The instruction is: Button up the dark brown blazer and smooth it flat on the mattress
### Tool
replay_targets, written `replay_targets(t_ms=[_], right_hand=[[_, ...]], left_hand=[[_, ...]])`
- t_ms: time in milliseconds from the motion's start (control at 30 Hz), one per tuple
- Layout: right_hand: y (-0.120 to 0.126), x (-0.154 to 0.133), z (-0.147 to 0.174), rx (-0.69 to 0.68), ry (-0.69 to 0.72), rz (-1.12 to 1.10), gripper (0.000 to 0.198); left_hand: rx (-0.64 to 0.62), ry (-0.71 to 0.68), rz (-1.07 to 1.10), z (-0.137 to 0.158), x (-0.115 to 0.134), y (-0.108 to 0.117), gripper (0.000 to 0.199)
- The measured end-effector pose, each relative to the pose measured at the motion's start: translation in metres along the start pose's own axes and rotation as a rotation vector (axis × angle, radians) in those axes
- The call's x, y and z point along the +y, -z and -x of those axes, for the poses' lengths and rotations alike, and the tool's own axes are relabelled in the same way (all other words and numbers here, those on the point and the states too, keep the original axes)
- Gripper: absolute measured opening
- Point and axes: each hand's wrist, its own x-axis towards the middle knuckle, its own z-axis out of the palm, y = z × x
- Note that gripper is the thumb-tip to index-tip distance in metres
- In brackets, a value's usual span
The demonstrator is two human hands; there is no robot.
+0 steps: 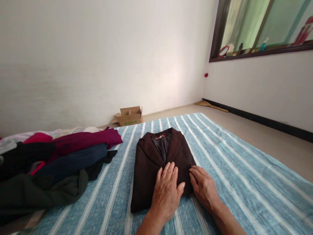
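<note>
A dark brown blazer point(149, 176), folded into a neat rectangle, lies on the bed with its lapels and collar facing up and away from me. The dark lining and a label show inside its neck. My left hand point(167, 191) rests flat on the lower front of the blazer, fingers stretched and thumb apart. At the blazer's right edge is my right hand point(204, 186), its fingers slightly bent and touching the side of the cloth. Neither hand grips anything visibly.
A blue-and-white striped sheet point(234, 182) covers the bed. To the left lies a heap of loose clothes point(73, 156) in maroon, navy, black and dark green. Beyond the bed are an open cardboard box point(130, 119), a broom point(211, 105) and a window ledge point(259, 50) with small items.
</note>
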Motion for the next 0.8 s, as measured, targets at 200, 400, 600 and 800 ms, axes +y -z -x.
replay_targets(t_ms=[200,400,600,800], right_hand=[[-0.001,-0.001,-0.002,0.005,-0.005,0.002,0.024],[-0.001,-0.003,-0.004,0.011,-0.010,-0.001,0.023],[-0.002,-0.004,-0.004,0.018,-0.018,0.014,0.023],[-0.003,-0.005,-0.003,0.023,-0.034,0.025,0.023]], left_hand=[[0.020,0.141,0.049,-0.033,-0.001,0.023,0.025],[-0.094,0.123,-0.196,-0.091,0.006,0.017,0.015],[-0.177,0.155,-0.273,-0.124,0.013,-0.004,0.023],[-0.086,0.500,0.254,-0.139,-0.007,-0.006,0.019]])
